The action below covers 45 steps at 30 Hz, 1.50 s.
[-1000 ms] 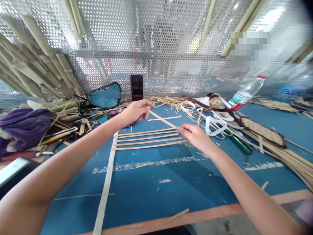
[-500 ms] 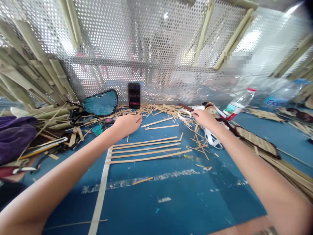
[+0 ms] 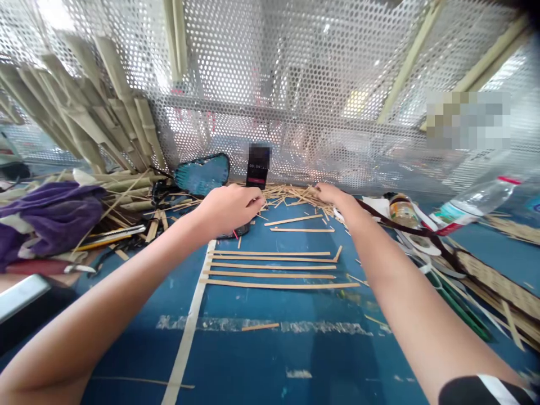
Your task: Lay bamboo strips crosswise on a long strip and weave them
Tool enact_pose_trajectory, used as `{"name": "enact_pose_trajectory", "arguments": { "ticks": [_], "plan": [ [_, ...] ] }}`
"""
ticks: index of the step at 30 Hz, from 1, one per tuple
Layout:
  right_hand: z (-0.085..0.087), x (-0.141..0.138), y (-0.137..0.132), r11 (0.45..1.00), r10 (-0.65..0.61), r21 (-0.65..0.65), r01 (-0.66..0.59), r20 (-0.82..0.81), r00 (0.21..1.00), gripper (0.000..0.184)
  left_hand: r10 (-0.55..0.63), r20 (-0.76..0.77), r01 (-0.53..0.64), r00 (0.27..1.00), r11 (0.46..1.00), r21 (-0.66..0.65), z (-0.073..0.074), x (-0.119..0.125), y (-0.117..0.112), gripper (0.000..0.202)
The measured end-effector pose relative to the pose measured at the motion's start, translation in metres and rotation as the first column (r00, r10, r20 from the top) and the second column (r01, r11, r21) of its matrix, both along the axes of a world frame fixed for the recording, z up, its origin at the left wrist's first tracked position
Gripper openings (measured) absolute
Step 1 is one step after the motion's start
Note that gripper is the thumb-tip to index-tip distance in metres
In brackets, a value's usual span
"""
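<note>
My left hand (image 3: pixel 233 209) hovers at the far middle of the blue table, its fingers curled; anything between them is too small to make out. My right hand (image 3: pixel 333 196) has its fingertips drawn together at the right end of a heap of thin bamboo strips (image 3: pixel 283 194) along the mesh wall. Whatever it pinches is hidden. Several longer strips (image 3: pixel 272 275) lie side by side, their left ends on a pale strip of tape (image 3: pixel 190 329). Two loose strips (image 3: pixel 301 230) rest between them and the heap.
A phone (image 3: pixel 257 175) stands against the perforated panel (image 3: pixel 236 73). Bamboo poles (image 3: pixel 90 112), a purple cloth (image 3: pixel 53 211) and tools are at left. To the right are a tilted plastic bottle (image 3: pixel 475 205), a jar (image 3: pixel 403 212) and a woven bamboo piece (image 3: pixel 493 270).
My right hand has moved from beside a white ring to the strip heap. The left hand has turned, its fingers curled. The view has swung to the left.
</note>
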State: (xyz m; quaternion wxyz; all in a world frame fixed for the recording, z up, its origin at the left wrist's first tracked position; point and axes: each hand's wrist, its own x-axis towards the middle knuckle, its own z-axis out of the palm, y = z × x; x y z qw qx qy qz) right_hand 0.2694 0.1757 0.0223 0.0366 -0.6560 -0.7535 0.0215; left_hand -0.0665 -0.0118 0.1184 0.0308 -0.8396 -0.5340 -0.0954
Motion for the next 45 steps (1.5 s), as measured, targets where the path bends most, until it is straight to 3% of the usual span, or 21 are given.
{"name": "enact_pose_trajectory", "arguments": {
  "ticks": [4,12,17,21,24,27,30,33,38,41,45],
  "plan": [
    [0.012,0.009,-0.008,0.992,-0.028,0.125,0.027,0.009,1.000,0.031,0.011,0.012,-0.011,1.000,1.000,-0.026,0.009,-0.001,-0.006,0.040],
    [0.064,0.023,-0.012,0.960,0.026,0.279,-0.020,-0.019,0.999,0.025,0.005,0.013,-0.005,1.000,1.000,0.009,0.017,-0.007,-0.008,0.041],
    [0.100,0.000,-0.015,0.933,0.137,0.339,-0.119,-0.032,0.990,0.021,0.001,0.001,-0.001,1.000,1.000,-0.006,0.021,-0.009,-0.010,0.043],
    [0.119,-0.028,-0.024,0.894,0.328,0.310,-0.323,0.036,0.944,0.027,0.000,-0.024,0.000,1.000,1.000,0.000,0.024,-0.010,-0.012,0.044],
    [0.111,-0.046,-0.036,0.900,0.383,0.171,-0.401,0.125,0.915,0.031,0.003,0.003,-0.003,1.000,0.999,0.039,0.027,-0.013,-0.014,0.042],
    [0.085,-0.050,-0.048,0.916,0.377,0.075,-0.395,0.179,0.909,0.035,0.005,0.040,-0.008,0.999,0.997,0.074,0.031,-0.018,-0.016,0.041],
    [0.060,-0.036,-0.058,0.936,0.328,0.059,-0.348,0.221,0.919,0.038,0.018,0.066,-0.022,0.998,0.997,0.068,0.036,-0.021,-0.018,0.041],
    [0.046,-0.011,-0.062,0.962,0.235,0.069,-0.263,0.268,0.934,0.044,0.045,0.086,-0.049,0.995,0.998,0.040,0.040,-0.023,-0.019,0.041],
    [0.044,0.020,-0.058,0.992,0.072,0.082,-0.096,0.256,0.964,0.032,0.053,0.077,-0.054,0.996,0.998,0.018,0.041,-0.023,-0.018,0.042],
    [0.048,0.023,-0.054,0.995,0.081,0.050,-0.092,0.185,0.979,0.029,0.041,0.058,-0.042,0.997,0.999,0.013,0.039,-0.023,-0.016,0.044],
    [0.055,0.021,-0.054,0.993,0.112,0.028,-0.114,0.061,0.992,0.040,0.027,0.035,-0.027,0.999,1.000,0.003,0.037,-0.023,-0.015,0.043]
  ]
}}
